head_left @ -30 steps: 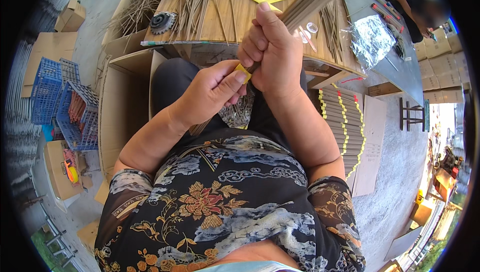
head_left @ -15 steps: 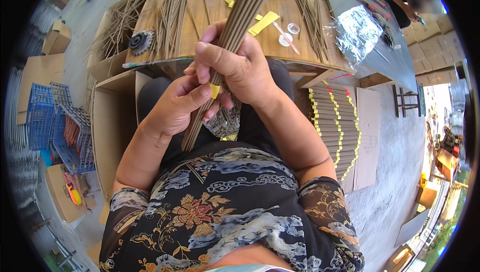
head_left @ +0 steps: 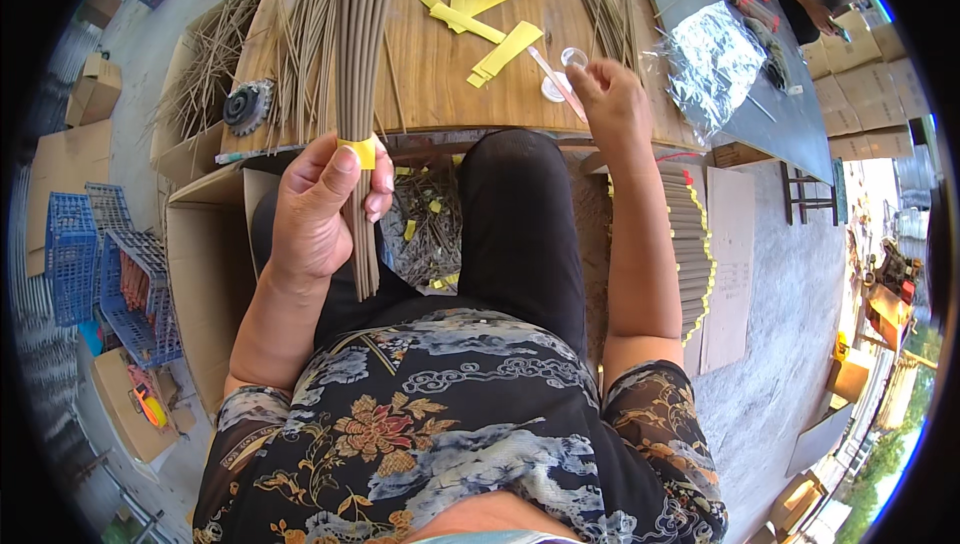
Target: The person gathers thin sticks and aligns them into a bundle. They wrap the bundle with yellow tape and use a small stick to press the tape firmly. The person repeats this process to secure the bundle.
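Observation:
A bundle of long brown incense sticks (head_left: 362, 54) stands nearly upright over my lap, its lower end near my waist. My left hand (head_left: 318, 206) is closed round it, thumb pressed on a yellow paper band (head_left: 358, 152) wrapped about the sticks. My right hand (head_left: 612, 102) is over the table's near right side, fingers bent and pinched; whatever may be between them is hidden. Beside it are a small clear round lid (head_left: 573, 58), a small white dish (head_left: 551, 92) and a flat pinkish stick (head_left: 557, 85). Yellow paper strips (head_left: 505, 54) lie to their left.
Loose incense sticks (head_left: 305, 64) and a dark toothed wheel (head_left: 247, 108) lie on the wooden table (head_left: 430, 104). Banded bundles (head_left: 688, 254) are stacked at my right. A cardboard box (head_left: 205, 274) stands at my left. Across the grey table (head_left: 790, 124), another person works.
My right hand has let go of the bundle and moved right to the small dish. The left hand has brought the bundle left and more upright. More yellow strips now show.

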Demonstrator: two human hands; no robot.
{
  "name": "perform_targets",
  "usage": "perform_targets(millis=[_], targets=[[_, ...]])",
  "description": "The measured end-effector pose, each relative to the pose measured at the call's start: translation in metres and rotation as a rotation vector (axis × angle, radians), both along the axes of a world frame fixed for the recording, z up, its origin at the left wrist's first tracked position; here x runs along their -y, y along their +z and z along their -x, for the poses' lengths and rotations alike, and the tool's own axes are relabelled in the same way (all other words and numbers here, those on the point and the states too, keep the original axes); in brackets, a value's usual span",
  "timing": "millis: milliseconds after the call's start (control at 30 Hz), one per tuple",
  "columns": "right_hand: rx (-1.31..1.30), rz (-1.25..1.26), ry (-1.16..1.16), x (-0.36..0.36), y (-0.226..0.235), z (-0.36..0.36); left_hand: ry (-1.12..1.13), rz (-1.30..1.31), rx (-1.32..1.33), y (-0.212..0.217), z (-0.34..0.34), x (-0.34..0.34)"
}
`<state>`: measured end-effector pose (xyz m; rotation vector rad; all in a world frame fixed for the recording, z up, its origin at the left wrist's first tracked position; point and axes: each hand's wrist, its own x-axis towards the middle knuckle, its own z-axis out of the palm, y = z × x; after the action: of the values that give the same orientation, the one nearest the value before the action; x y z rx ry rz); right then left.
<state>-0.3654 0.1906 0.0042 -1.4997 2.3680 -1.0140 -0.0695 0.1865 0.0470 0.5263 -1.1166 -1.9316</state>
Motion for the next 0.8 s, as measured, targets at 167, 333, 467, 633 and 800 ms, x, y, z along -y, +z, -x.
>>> perform_targets(millis=[167, 333, 467, 633, 800], targets=[[0.032, -0.343, -0.069, 0.003, -0.031, 0.005, -0.01, -0.07, -0.025, -0.006, 0.008, 0.011], [0.155, -0.101, -0.025, 0.001, -0.037, 0.004, 0.025, -0.056, -0.015, -0.007, 0.006, 0.012], [0.883, 0.161, 0.184, -0.032, 0.023, -0.039, 0.028, -0.081, -0.117, -0.006, 0.007, 0.013], [1.103, 0.081, 0.545, -0.075, 0.058, -0.101, 0.026, -0.111, -0.236, 0.006, 0.001, 0.003], [1.139, 0.027, 0.676, -0.085, 0.057, -0.128, 0.054, -0.081, -0.287, 0.016, -0.007, -0.009]])
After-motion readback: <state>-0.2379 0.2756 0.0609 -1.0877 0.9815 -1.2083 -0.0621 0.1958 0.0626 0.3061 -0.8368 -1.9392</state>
